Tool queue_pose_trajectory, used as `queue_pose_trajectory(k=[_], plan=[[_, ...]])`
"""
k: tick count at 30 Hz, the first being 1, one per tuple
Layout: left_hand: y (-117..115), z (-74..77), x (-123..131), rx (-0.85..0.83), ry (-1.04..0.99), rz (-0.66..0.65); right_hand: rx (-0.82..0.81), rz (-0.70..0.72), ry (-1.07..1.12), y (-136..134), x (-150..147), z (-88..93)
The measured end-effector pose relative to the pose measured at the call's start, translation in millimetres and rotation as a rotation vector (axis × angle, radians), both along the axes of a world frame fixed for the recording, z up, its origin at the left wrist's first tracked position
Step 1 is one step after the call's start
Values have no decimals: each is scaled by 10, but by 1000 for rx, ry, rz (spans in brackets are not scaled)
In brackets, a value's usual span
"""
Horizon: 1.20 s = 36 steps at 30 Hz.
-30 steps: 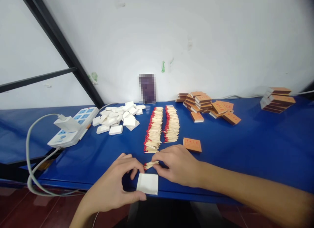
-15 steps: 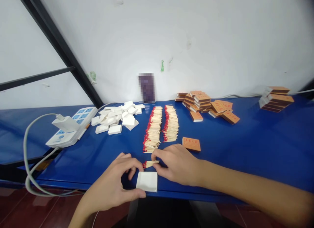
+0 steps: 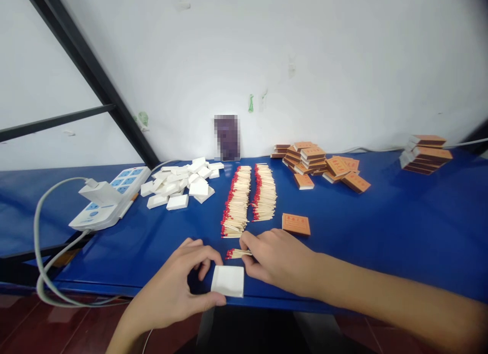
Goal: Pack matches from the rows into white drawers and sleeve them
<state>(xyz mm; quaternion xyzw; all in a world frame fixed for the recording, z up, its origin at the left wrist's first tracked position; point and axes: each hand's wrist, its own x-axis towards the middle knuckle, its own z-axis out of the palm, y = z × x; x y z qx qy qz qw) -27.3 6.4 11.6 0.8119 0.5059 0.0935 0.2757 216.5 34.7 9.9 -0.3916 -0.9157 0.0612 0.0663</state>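
At the table's front edge lies a white matchbox tray (image 3: 227,281). My left hand (image 3: 186,277) grips its left side, index finger at the far edge and thumb at the near edge. Just beyond the tray, a small bunch of red-tipped matches (image 3: 237,254) is pinched between the thumb and index finger of my right hand (image 3: 276,257), heads pointing left. Two long rows of matches, a left row (image 3: 237,201) and a right row (image 3: 264,194), stretch away behind my hands. An orange matchbox (image 3: 296,224) lies just beyond my right hand.
Several white trays (image 3: 177,201) are heaped to the left of the match rows. Orange matchboxes (image 3: 312,153) pile up at the back right, with a further stack (image 3: 427,154) at far right. A power strip (image 3: 110,201) with cables sits left. A pixelated dark object (image 3: 229,138) leans on the wall.
My right hand has shifted slightly to the right with the pinched matches. The left hand and the tray stay in place.
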Motion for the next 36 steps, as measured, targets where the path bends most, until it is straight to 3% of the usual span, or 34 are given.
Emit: queue_pose_trajectory(k=[8,14,20,29,36], plan=[[-12,4,-4,4,16,-9,-79,24,27,45,38,38],[-7,-17,2,49,26,-16,-165,8,204,84,57,41],[-27,23,71,95,71,-31,-314,157,279,-117,-7,143],[-23,12,91,146,101,-43,-413,-4,272,-168,-58,126],[-30,36,111,135,113,-41,-436,13,320,-138,-70,107]])
